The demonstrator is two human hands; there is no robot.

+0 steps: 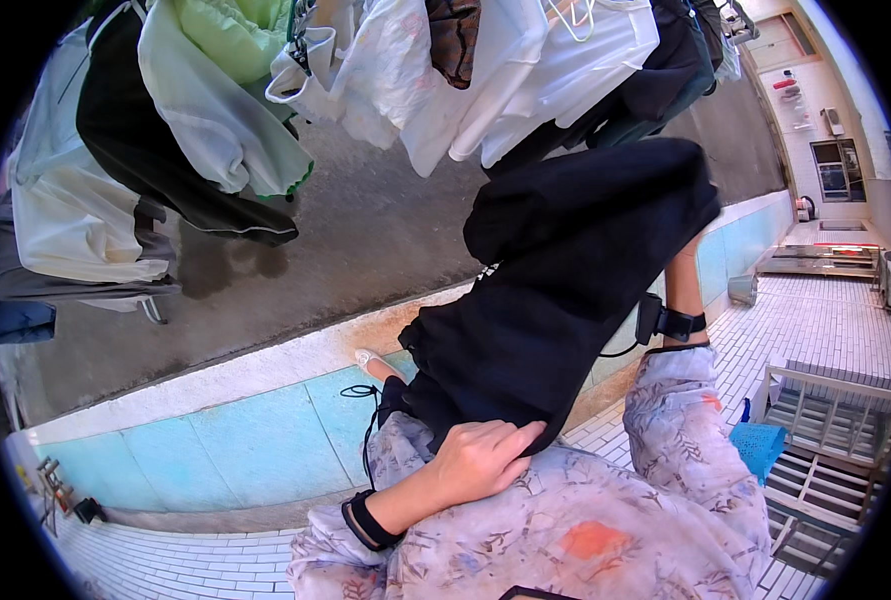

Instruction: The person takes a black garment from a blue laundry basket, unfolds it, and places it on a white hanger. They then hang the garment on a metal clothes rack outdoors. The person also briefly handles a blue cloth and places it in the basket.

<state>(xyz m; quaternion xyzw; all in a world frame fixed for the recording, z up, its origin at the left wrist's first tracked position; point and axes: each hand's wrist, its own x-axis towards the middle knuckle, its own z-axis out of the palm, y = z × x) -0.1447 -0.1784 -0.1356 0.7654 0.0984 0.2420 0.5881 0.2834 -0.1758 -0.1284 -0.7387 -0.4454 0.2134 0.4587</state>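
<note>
A black cloth garment [535, 322] stretches between my two arms, bunched and folded. My left hand [479, 459], with a black band at its wrist, pinches the garment's lower edge close to my patterned shirt [595, 536]. My right forearm [685, 289] reaches up behind the garment's far end and wears a black strap with a small device [670, 322]. Cloth covers nearly all of my right hand, so its fingers are hidden. A thin black cord [370, 420] dangles at the garment's left side.
Ahead hang several garments, among them a white shirt [573, 75], a black one [160, 150] and a pale green-trimmed one [212, 112]. A low blue-tiled wall [250, 439] crosses below. White metal racks [820, 465], a blue basket [759, 448] and a bucket [743, 290] stand right.
</note>
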